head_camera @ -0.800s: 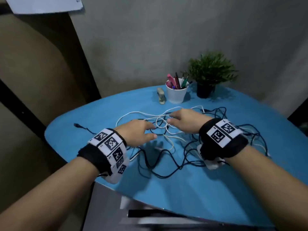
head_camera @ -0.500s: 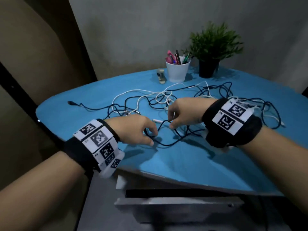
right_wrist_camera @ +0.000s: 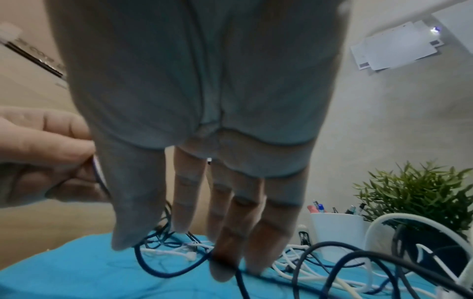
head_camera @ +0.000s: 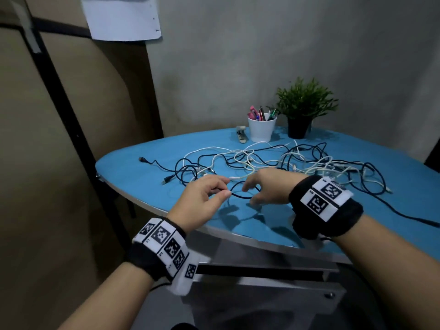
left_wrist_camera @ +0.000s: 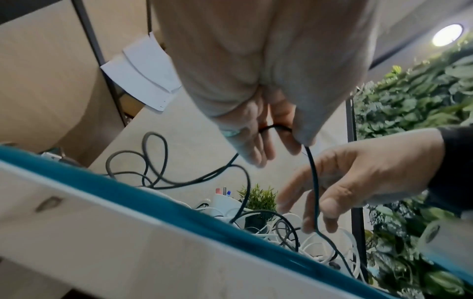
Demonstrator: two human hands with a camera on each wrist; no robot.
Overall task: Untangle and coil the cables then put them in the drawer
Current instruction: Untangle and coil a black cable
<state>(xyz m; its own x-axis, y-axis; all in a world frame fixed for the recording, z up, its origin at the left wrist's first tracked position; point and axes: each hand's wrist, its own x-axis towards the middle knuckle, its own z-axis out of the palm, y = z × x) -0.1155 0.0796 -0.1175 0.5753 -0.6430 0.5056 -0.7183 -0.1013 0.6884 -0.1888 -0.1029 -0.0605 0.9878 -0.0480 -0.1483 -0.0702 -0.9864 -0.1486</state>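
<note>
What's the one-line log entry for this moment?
stage: untangling | left hand: pinching black cable | right hand: open, fingers on same cable | white cables: tangled on table | coiled: none

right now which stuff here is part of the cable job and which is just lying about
Part of the job:
- black cable, pinched by the left hand
- right hand, fingers straight, beside the same cable
- tangle of black and white cables
- drawer below the table

Lying about:
- pen cup
- potted plant
- stapler
- paper on the wall
</note>
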